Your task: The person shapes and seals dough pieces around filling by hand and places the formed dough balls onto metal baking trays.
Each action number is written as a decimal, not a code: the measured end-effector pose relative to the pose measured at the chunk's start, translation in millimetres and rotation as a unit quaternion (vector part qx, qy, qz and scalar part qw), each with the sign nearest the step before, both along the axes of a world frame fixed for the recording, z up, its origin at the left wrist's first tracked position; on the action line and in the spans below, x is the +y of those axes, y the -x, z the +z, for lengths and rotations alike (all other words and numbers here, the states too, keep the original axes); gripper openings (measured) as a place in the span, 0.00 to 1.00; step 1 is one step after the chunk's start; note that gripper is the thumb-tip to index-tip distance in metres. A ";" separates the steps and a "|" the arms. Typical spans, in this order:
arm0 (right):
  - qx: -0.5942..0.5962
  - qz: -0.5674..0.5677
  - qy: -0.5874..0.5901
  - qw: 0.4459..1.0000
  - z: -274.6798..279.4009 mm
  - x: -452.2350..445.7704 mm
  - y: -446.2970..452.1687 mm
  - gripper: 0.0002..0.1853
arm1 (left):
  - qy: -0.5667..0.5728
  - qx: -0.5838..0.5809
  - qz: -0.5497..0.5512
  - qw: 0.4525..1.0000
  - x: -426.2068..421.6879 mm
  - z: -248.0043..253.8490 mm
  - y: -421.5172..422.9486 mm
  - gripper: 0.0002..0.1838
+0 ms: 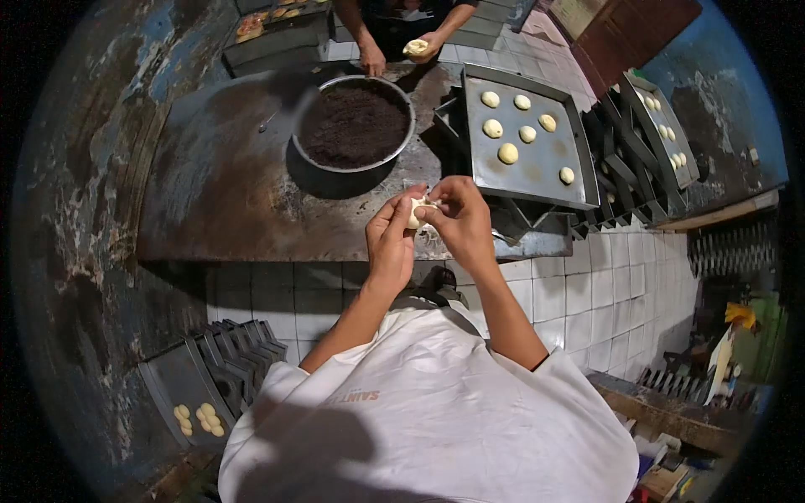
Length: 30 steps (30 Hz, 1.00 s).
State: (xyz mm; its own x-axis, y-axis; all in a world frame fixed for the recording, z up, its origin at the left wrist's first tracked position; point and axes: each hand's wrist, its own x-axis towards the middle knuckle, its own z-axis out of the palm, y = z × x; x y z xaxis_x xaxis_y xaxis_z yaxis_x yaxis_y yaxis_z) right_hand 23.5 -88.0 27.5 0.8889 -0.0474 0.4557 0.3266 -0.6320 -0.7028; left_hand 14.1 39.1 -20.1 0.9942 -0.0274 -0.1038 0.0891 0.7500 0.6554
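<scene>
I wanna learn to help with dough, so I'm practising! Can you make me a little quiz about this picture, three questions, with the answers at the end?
1. How many dough balls lie on the big tray just right of the round bowl?

2. What colour is the crumbly stuff in that bowl?
A) white
B) dark brown
C) green

3. True or false: the camera wearer's left grip and right grip are both on the same piece of dough.

Key: 1. Seven. 2. B, dark brown. 3. True.
</scene>
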 end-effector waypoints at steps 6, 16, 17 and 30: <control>0.187 0.034 -0.288 0.939 -5.5 -47.8 -6.0 0.07 | -0.084 -0.042 0.066 0.993 -67.0 0.1 -17.5 0.13; 0.225 0.054 -0.222 0.947 -13.0 -164.3 -9.3 0.16 | -0.187 0.089 0.027 0.978 -177.6 -9.5 -43.1 0.15; 0.201 0.009 -0.195 0.960 -15.3 -176.2 -11.1 0.14 | -0.244 0.077 0.028 0.966 -190.2 -12.3 -42.0 0.16; 0.489 0.354 -0.231 0.763 -59.0 -342.2 -63.8 0.19 | -0.407 -0.163 -0.053 0.897 -240.8 -39.5 -33.6 0.20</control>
